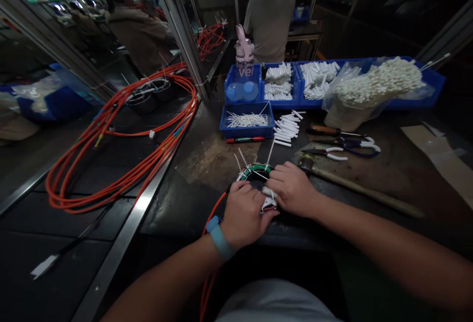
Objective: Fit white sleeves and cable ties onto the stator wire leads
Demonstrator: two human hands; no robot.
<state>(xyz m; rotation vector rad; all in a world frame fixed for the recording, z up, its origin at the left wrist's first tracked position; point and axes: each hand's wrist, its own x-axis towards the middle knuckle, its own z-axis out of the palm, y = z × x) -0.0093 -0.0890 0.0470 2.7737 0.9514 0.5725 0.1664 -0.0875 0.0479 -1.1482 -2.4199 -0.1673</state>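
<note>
A ring-shaped stator (254, 167) with a green rim lies near the table's front edge, and white cable ties (271, 152) stick up from it. My left hand (244, 213), with a blue band at the wrist, is closed on the near left side of the ring. On the ring's right side, the fingers of my right hand (291, 189) are curled in and closed. Between my hands shows a white bundle (269, 201); my fingers cover part of it. An orange cable (214, 211) runs from the left of the ring down past the table edge.
Blue bins (297, 98) with white tubes stand behind, beside a bagged bundle of white ties (380, 83). A small blue tray (246, 127), a red marker (246, 140), loose tubes (286, 127), pliers (328, 153) and a hammer (365, 191) lie nearer. Coiled orange cables (70, 169) lie left. Two people are beyond.
</note>
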